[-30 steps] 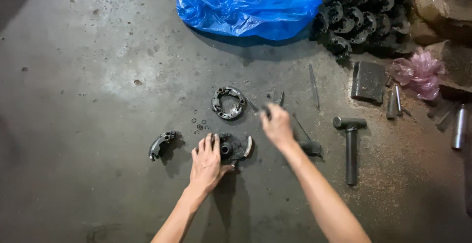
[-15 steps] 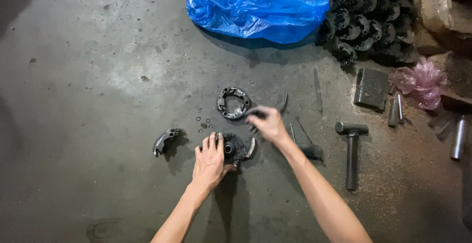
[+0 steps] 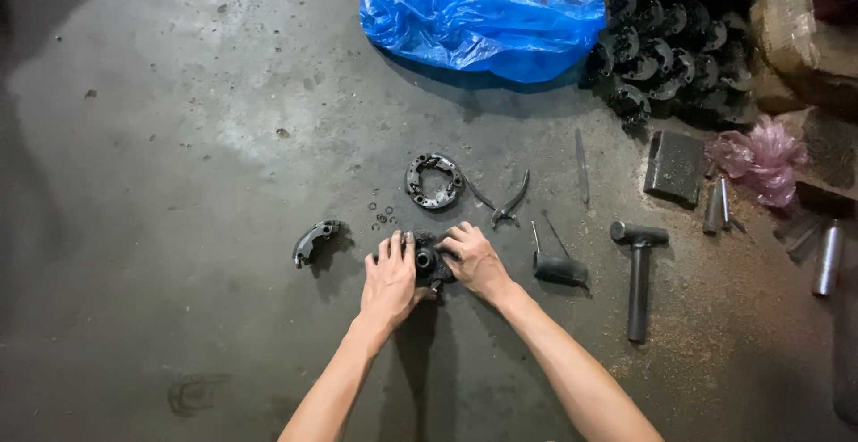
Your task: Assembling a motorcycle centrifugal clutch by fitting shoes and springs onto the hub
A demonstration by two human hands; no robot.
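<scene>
A dark round metal assembly [image 3: 425, 260] lies on the concrete floor between my hands. My left hand [image 3: 388, 281] rests on its left side with the fingers spread. My right hand [image 3: 472, 258] grips its right side with curled fingers. Just beyond it lie a ring-shaped metal plate [image 3: 434, 180], several small rings and washers [image 3: 382, 215], and a pair of pliers [image 3: 511, 201]. A curved shoe-like piece [image 3: 315, 239] sits to the left.
A hammer [image 3: 638, 268], a black-handled tool [image 3: 556, 263], a thin rod [image 3: 581, 167] and a flat block [image 3: 675, 167] lie to the right. A blue plastic bag [image 3: 483, 15] and a heap of dark round parts [image 3: 666, 44] stand at the back.
My right hand has come back from the pliers and ring plate and now grips the round assembly. The pliers lie on the floor. My left hand stays on the assembly.
</scene>
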